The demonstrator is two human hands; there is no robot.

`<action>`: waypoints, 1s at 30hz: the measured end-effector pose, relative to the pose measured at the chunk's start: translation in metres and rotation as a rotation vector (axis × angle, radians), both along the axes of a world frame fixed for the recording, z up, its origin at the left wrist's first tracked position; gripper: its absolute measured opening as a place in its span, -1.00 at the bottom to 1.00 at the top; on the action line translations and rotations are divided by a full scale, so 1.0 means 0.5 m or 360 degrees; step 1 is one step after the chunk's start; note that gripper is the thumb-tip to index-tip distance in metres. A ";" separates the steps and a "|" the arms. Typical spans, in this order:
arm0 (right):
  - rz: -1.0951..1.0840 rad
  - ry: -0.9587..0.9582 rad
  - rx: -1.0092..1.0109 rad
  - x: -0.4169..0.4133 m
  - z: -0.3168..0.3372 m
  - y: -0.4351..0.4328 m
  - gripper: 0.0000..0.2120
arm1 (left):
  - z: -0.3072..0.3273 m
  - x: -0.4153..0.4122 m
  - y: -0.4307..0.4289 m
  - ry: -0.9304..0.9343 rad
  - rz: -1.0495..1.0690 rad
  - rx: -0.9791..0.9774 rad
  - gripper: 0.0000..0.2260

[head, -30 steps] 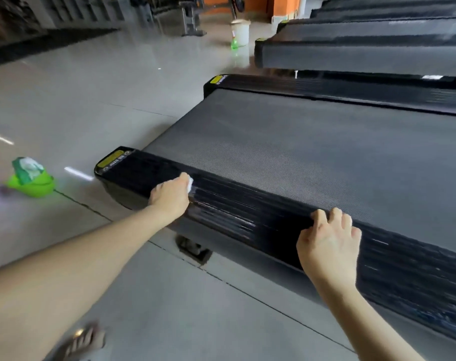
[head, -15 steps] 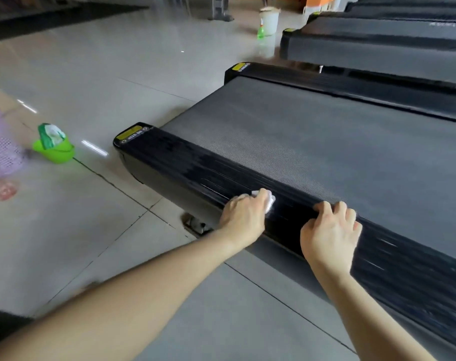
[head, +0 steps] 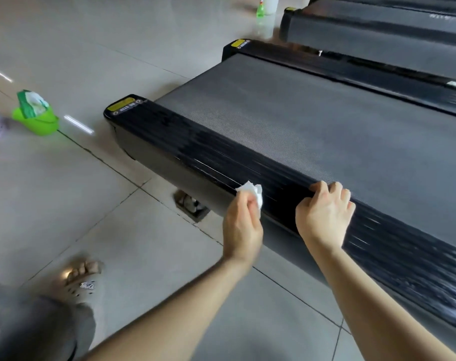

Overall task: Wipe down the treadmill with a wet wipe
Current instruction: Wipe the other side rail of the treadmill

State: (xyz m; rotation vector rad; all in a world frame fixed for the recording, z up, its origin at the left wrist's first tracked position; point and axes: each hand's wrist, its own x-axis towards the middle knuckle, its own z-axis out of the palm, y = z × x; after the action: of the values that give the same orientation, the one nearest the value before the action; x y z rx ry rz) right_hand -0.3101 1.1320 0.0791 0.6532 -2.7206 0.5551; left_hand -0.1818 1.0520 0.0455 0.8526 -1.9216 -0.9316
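The crumpled white wet wipe [head: 251, 192] sits bunched in the fingertips of my left hand [head: 242, 227], which pinches it against the outer edge of the glossy black ribbed side rail [head: 195, 149] of the treadmill, at the rail's near lip where it drops to the grey side panel. Just beside it along the same rail, my right hand [head: 324, 214] rests with its fingers curled over the rail's top, their tips at the seam with the grey textured running belt [head: 312, 121]; it holds nothing else. The wipe lies between my two hands, closer to the left. A yellow label [head: 122, 104] marks the rail's far end. On the pale tiled floor [head: 91, 199] stands a small lime-green plastic bucket [head: 38, 122] with a green pack of wipes [head: 31, 102] poking out, well apart from my hands. My sandalled foot [head: 82, 277] shows at the lower left.
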 end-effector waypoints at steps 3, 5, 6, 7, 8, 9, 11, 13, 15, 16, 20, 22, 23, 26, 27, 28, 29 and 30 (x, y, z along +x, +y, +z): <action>0.0016 0.0034 -0.0020 0.003 -0.001 0.003 -0.73 | -0.028 -0.013 0.091 0.0097 -0.0010 0.0225 -0.89; 0.0027 0.0038 -0.0009 0.001 -0.001 0.003 -0.72 | -0.031 -0.012 0.106 0.0101 -0.0103 0.0307 -0.82; 0.0028 0.0031 -0.0006 -0.001 0.002 0.005 -0.72 | -0.027 -0.012 0.098 0.0114 -0.0099 0.0320 -0.79; 0.0028 0.0021 -0.0001 -0.001 0.003 0.005 -0.71 | -0.026 -0.012 0.076 0.0124 -0.0045 0.0353 -0.80; 0.0025 0.0011 0.0013 0.001 0.002 0.004 -0.70 | -0.032 -0.010 0.041 0.0104 0.0068 0.0398 -0.82; 0.0019 0.0008 0.0021 0.003 0.002 0.003 -0.70 | -0.036 -0.006 -0.007 0.0050 0.0177 0.0476 -0.85; 0.0015 0.0024 0.0030 0.004 0.002 0.003 -0.71 | -0.045 0.012 -0.119 -0.0050 0.0319 0.0594 -0.89; 0.0016 0.0034 0.0048 0.006 0.002 0.000 -0.72 | -0.044 0.038 -0.223 -0.0065 0.0440 0.0621 -0.88; -0.0001 0.0019 0.0092 0.007 0.005 -0.004 -0.73 | -0.044 0.047 -0.276 0.0035 0.0540 0.0703 -0.90; -0.0010 0.0016 0.0114 0.008 0.007 -0.004 -0.75 | -0.044 0.044 -0.273 0.0080 0.0556 0.0732 -0.90; -0.0031 0.0033 0.0179 0.010 0.009 -0.007 -0.79 | -0.070 0.001 -0.079 0.0104 0.0317 0.0655 -0.86; -0.0026 0.0048 0.0159 0.010 0.007 -0.006 -0.79 | -0.068 -0.019 0.066 0.0061 -0.0032 0.0512 -0.81; -0.0019 0.0053 0.0143 0.009 0.005 -0.005 -0.77 | -0.069 -0.027 0.124 0.0007 -0.0183 0.0462 -0.79; -0.0004 0.0044 0.0081 0.008 0.004 0.002 -0.74 | -0.073 -0.042 0.198 -0.0089 -0.0406 0.0570 -0.84; -0.0001 0.0039 0.0070 0.007 0.004 0.002 -0.74 | -0.074 -0.041 0.189 -0.0086 -0.0412 0.0598 -0.81; 0.0002 0.0036 0.0073 0.008 0.005 0.002 -0.74 | -0.078 -0.037 0.173 -0.0059 -0.0382 0.0595 -0.78; 0.0004 0.0038 0.0079 0.008 0.005 0.001 -0.75 | -0.074 -0.030 0.150 -0.0020 -0.0318 0.0598 -0.75; -0.0003 0.0040 0.0084 0.009 0.006 0.001 -0.75 | -0.075 -0.025 0.121 0.0027 -0.0245 0.0621 -0.76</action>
State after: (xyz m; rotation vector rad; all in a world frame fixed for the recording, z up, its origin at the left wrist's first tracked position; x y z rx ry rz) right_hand -0.3058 1.1324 0.0820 0.6665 -2.7204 0.4730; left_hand -0.1944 1.1127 0.0080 0.9201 -1.8379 -1.4337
